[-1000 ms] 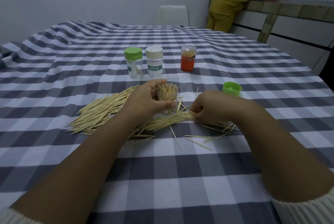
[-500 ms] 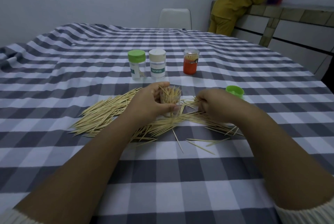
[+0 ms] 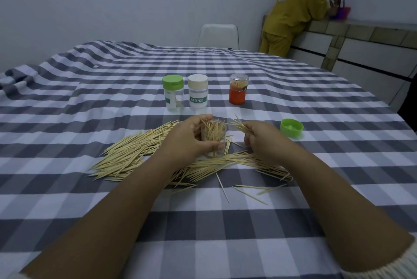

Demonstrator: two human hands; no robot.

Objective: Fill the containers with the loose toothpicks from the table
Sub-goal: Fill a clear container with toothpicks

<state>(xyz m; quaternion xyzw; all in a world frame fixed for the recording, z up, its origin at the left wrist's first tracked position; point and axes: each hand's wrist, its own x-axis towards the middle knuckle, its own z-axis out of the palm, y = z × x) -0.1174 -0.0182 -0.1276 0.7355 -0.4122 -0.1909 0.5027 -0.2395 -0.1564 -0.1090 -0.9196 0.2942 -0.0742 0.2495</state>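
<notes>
Desk (image 3: 225, 245) draped in a grey-and-white checked cloth fills a pale-walled room, with a white chair (image 3: 218, 35) at its far edge and a person in mustard-yellow clothes (image 3: 293, 19) leaning on a tiled counter at the back right. Loose wooden toothpicks (image 3: 133, 154) lie scattered across the cloth's middle. The left hand (image 3: 189, 141) grips a small clear plastic container (image 3: 213, 137), open and bristling with toothpicks, standing amid the pile. Just beside it, the right hand (image 3: 261, 141) pinches a small bundle of toothpicks (image 3: 237, 125), tips pointing toward the container's mouth. A loose green lid (image 3: 291, 128) lies to the right. Farther back stand a green-capped clear jar (image 3: 172, 92), a white-capped jar labelled TOOTHPICK (image 3: 198, 94) and an orange-bottomed clear jar (image 3: 238, 92).
</notes>
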